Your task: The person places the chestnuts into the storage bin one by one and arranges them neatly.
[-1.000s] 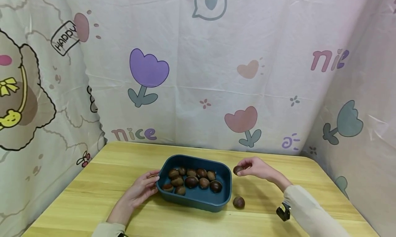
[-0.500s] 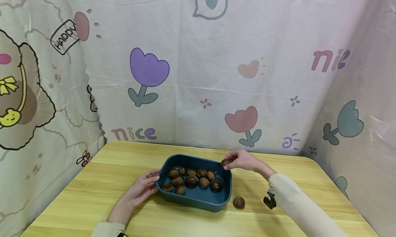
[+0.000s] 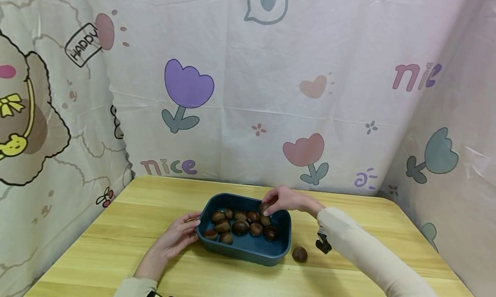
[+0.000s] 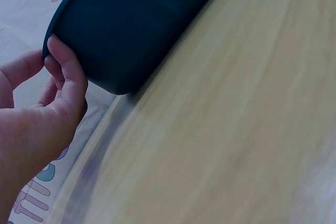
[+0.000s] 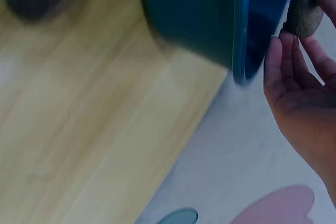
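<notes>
A dark teal rectangular box [image 3: 248,255] stands on the wooden table with several brown chestnuts [image 3: 240,227] inside, mostly toward its left and back. My left hand [image 3: 176,239] holds the box's left end, its fingertips at the rim. Over the box's back right part, my right hand [image 3: 286,199] pinches a chestnut [image 5: 305,9] between thumb and fingertips. In the right wrist view that chestnut shows just past the box rim [image 5: 240,35]. One loose chestnut [image 3: 299,254] lies on the table by the box's front right corner.
The light wooden table [image 3: 116,228] extends to both sides of the box. Behind it hangs a pale printed cloth [image 3: 240,86], which also covers the left and right sides. A small black device [image 3: 323,242] is strapped at my right wrist.
My right hand has carried the pinched chestnut leftward from beside the box, over its right rim, to above the back right part. My left hand has stayed at the box's left end.
</notes>
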Demonstrator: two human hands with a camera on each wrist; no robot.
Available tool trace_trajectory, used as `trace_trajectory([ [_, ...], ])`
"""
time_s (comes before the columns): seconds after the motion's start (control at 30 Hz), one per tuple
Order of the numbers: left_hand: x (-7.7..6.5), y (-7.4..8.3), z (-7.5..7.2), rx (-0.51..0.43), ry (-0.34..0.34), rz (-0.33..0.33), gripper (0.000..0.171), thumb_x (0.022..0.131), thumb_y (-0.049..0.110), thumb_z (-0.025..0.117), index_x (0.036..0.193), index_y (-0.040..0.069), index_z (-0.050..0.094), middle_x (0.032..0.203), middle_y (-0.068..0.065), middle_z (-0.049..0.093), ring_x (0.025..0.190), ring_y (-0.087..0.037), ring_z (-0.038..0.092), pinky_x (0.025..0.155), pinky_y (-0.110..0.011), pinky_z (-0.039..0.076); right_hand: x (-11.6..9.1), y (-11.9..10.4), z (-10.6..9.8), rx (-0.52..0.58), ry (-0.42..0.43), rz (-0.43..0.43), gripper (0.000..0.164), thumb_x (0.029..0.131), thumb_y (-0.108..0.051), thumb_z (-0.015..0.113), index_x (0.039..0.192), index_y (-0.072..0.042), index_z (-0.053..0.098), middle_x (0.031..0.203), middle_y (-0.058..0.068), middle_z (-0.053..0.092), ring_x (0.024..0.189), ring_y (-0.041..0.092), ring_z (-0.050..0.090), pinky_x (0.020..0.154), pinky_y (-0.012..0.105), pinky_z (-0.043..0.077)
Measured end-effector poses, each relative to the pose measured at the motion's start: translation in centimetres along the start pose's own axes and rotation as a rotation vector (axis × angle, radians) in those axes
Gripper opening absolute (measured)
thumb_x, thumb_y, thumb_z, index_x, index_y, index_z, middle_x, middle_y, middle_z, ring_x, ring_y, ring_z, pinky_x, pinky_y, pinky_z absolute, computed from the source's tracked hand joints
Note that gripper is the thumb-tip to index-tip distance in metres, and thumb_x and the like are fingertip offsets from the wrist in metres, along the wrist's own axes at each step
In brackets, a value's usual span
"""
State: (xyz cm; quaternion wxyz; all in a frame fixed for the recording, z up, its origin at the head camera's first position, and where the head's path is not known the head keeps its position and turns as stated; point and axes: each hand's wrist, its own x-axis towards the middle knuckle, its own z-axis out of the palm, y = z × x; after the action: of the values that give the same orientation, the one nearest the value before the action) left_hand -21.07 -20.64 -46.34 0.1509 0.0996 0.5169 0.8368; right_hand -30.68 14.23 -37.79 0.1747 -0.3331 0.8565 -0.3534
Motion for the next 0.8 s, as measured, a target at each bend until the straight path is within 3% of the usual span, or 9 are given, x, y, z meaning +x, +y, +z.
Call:
trace_trajectory([
  [0.1, 0.0, -0.1, -0.1, 0.007, 0.001, 0.006, 0.019, 0.101, 0.002, 0.045, 0.116, 0.009, 0.054, 0.106, -0.005, 0.060, 0.091, -0.012, 0.058, 0.077, -0.025, 0.049, 0.7, -0.5, 0.9, 0.022, -0.057, -0.001, 0.025, 0.080, -0.015, 0.080, 0.101, -0.007, 0.070, 0.090, -0.001, 0.068, 0.080, 0.015, 0.061, 0.075, 0.029, 0.051],
  [0.47, 0.1, -0.4, -0.1, 0.024, 0.000, 0.014, 0.020, 0.101, 0.003, 0.046, 0.117, 0.009, 0.054, 0.106, -0.005, 0.060, 0.092, -0.012, 0.058, 0.077, -0.025, 0.049, 2.9, -2.7, 3.4, -0.115, -0.239, -0.003, 0.027, 0.077, -0.012, 0.082, 0.102, -0.012, 0.070, 0.088, -0.007, 0.066, 0.077, 0.009, 0.059, 0.071, 0.025, 0.049],
  [0.8, 0.1, -0.4, -0.2, 0.040, 0.019, 0.010, 0.019, 0.100, 0.004, 0.048, 0.119, 0.008, 0.052, 0.106, -0.006, 0.059, 0.091, -0.012, 0.057, 0.076, -0.025, 0.049, 4.5, -3.6, 5.3, -0.103, -0.310, -0.048, 0.033, 0.076, -0.011, 0.083, 0.107, -0.011, 0.071, 0.089, -0.009, 0.067, 0.077, 0.007, 0.062, 0.072, 0.023, 0.051],
])
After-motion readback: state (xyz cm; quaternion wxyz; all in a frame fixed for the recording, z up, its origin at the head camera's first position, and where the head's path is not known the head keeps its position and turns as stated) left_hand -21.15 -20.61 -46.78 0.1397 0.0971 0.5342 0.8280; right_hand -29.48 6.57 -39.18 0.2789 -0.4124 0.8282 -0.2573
